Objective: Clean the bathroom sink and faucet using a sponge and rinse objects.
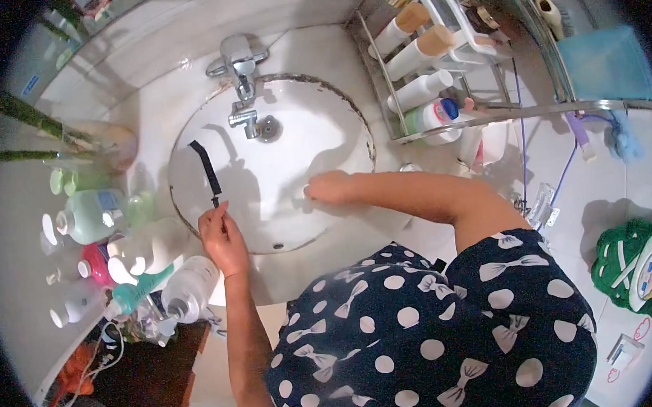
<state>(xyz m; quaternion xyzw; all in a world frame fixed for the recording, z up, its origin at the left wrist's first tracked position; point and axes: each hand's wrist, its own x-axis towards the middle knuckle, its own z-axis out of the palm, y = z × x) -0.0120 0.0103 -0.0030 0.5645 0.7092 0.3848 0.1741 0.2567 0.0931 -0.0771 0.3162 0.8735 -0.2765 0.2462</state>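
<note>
My left hand (224, 242) is closed on the thin handle of a black comb (205, 166), whose long toothed part points up over the left side of the white oval sink basin (294, 228). Over the right part of the basin, my right hand (328, 188) has its fingers curled together. A small whitish thing seems to show at its fingertips, but I cannot tell what it is. The chrome faucet (240, 65) stands at the back rim, with its swivel spout end (244, 121) beside the drain (269, 128).
Bottles, among them a pale green pump bottle (91, 216) and a clear bottle (190, 289), crowd the left counter. A metal rack (400, 136) with white bottles stands at the back right. A blue cloth (605, 65) hangs at the far right, above a green holder (608, 271) on the wall.
</note>
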